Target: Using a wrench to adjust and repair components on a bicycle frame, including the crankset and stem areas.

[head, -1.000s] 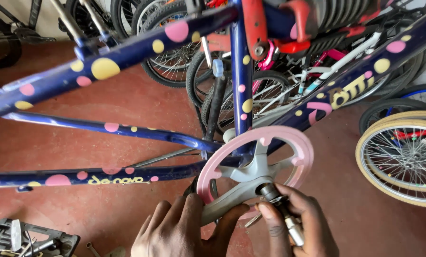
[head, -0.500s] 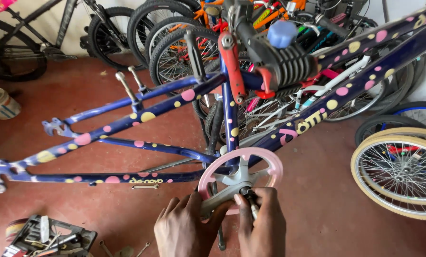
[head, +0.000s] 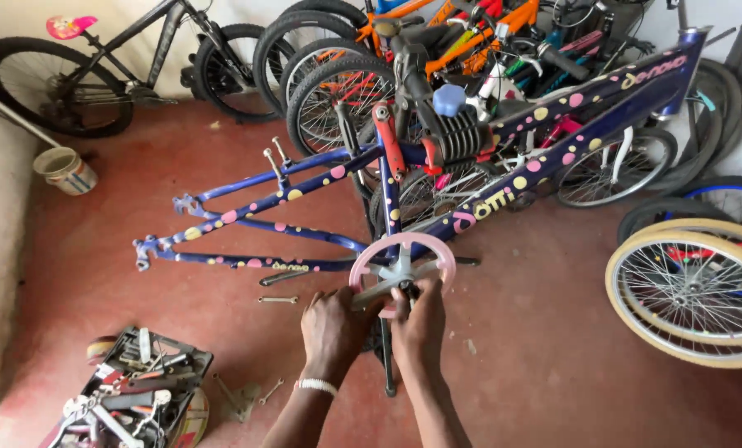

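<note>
A small blue bicycle frame (head: 246, 207) with pink and yellow dots hangs in a repair stand's red clamp (head: 387, 145). At its bottom bracket sits a pink chainring disc (head: 444, 264) with a silver crank arm (head: 372, 292). My left hand (head: 331, 330) wraps the lower end of that crank arm. My right hand (head: 420, 328) is closed around a dark tool (head: 407, 290) set on the crank's centre. The tool's tip is hidden by my fingers.
An open tool tray (head: 138, 382) lies on the red floor at bottom left, with a loose wrench (head: 278, 299) near the frame. A bucket (head: 64, 170) stands left. Cream-tyred wheels (head: 686, 290) lie right. Several bicycles (head: 80, 75) crowd the back wall.
The view has pulled back and up, so the whole frame and the floor now show. Both hands have stayed on the crank, the right one still on the tool.
</note>
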